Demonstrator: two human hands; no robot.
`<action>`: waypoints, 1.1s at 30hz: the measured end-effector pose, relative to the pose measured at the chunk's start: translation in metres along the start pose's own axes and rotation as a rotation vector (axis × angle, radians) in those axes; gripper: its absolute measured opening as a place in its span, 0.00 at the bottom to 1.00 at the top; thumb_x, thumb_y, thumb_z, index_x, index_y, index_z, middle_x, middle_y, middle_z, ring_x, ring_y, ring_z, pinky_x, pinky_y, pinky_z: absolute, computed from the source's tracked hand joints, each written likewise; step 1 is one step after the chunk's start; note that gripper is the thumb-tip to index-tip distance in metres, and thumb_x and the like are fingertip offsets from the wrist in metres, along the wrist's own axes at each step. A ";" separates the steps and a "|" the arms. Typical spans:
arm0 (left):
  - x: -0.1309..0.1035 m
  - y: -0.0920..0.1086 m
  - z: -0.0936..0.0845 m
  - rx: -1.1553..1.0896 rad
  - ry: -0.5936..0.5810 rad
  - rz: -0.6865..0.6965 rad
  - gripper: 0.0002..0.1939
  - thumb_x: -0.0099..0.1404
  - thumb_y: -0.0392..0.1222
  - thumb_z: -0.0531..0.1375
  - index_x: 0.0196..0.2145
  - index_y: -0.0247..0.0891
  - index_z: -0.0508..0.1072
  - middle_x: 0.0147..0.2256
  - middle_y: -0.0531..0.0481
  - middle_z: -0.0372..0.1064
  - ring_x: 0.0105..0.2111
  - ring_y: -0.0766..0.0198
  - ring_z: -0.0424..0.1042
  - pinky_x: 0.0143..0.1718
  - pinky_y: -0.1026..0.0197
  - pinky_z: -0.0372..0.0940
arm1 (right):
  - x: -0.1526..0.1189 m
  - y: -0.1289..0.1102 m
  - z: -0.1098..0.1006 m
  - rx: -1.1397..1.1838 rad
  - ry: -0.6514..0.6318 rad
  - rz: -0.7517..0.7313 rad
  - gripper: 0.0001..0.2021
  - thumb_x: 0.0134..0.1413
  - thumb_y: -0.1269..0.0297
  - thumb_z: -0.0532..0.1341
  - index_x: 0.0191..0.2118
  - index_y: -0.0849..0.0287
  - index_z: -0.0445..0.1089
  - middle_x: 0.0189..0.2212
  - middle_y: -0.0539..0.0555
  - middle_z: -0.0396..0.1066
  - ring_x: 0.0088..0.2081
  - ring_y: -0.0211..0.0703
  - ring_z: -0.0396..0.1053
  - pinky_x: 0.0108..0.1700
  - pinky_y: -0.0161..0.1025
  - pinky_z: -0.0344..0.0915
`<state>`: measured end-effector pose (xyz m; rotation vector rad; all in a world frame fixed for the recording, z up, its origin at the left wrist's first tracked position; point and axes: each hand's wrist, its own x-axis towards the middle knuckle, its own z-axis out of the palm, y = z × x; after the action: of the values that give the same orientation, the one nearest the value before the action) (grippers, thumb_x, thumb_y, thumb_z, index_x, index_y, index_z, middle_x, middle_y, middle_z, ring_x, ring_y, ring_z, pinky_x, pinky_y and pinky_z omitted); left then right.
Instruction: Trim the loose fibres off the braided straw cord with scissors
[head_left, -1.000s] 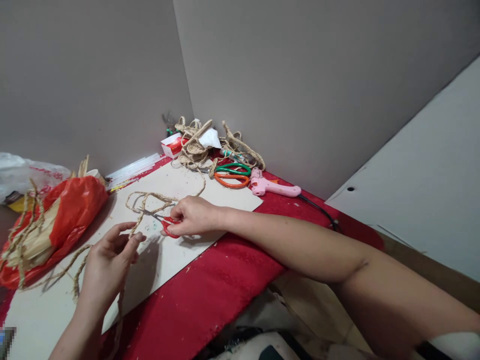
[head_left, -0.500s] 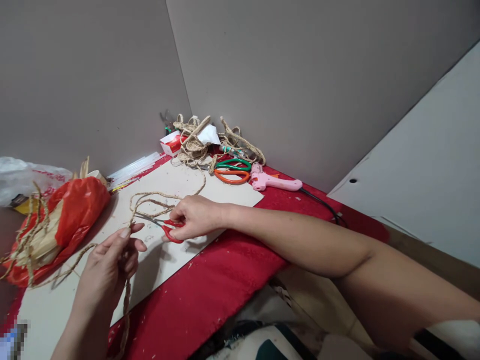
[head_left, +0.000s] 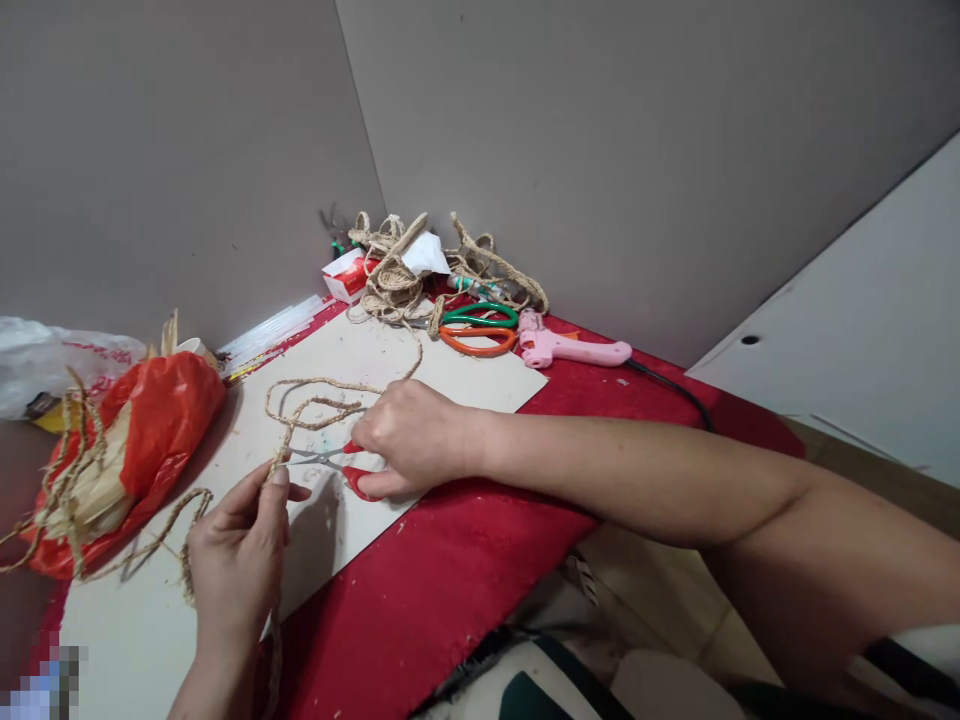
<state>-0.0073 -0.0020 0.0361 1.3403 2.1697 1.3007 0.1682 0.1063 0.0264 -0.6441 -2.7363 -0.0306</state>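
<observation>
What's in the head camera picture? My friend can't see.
A person's left hand holds a braided cord while the right hand holds open red-handled scissors near it, over a white sheet. More cord and a pink tool lie beyond.

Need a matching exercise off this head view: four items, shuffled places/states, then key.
Column one
1. Left hand
2. Red-handled scissors
3. Pink tool
4. Orange-red bag

Column two
A. Lies on red cloth, black cable trailing from it
B. Sits at the picture's left, pale dry strips showing in it
C. Pinches a braided cord
D. Held in the right hand, blades apart

Pairs: 1-C, 2-D, 3-A, 4-B
</observation>
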 end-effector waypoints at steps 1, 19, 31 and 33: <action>-0.001 0.001 0.001 0.012 0.007 0.006 0.15 0.57 0.53 0.62 0.33 0.39 0.79 0.20 0.53 0.69 0.18 0.67 0.58 0.19 0.64 0.56 | 0.000 -0.001 0.001 -0.014 -0.003 -0.006 0.22 0.54 0.48 0.52 0.32 0.62 0.72 0.28 0.58 0.75 0.30 0.47 0.71 0.28 0.38 0.51; -0.005 -0.012 0.010 -0.200 -0.061 0.020 0.11 0.59 0.49 0.62 0.33 0.39 0.78 0.21 0.53 0.70 0.18 0.69 0.58 0.19 0.66 0.56 | 0.001 -0.006 0.005 0.003 -0.077 0.064 0.19 0.55 0.49 0.53 0.33 0.60 0.73 0.30 0.57 0.77 0.31 0.45 0.71 0.27 0.37 0.48; -0.007 -0.014 0.009 -0.288 -0.110 -0.004 0.12 0.59 0.49 0.62 0.36 0.39 0.78 0.22 0.53 0.71 0.17 0.70 0.57 0.18 0.66 0.55 | 0.001 -0.003 0.014 0.106 -0.058 0.041 0.15 0.55 0.57 0.54 0.28 0.59 0.73 0.26 0.52 0.75 0.25 0.35 0.62 0.27 0.37 0.40; -0.006 -0.012 0.008 -0.289 -0.120 -0.004 0.13 0.59 0.49 0.62 0.37 0.38 0.78 0.23 0.53 0.71 0.18 0.70 0.58 0.19 0.66 0.56 | 0.001 -0.002 0.014 0.129 -0.039 0.033 0.14 0.56 0.58 0.53 0.28 0.59 0.73 0.26 0.51 0.75 0.25 0.35 0.62 0.27 0.36 0.40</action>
<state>-0.0061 -0.0046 0.0212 1.2622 1.8224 1.4281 0.1619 0.1062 0.0132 -0.6600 -2.7368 0.1661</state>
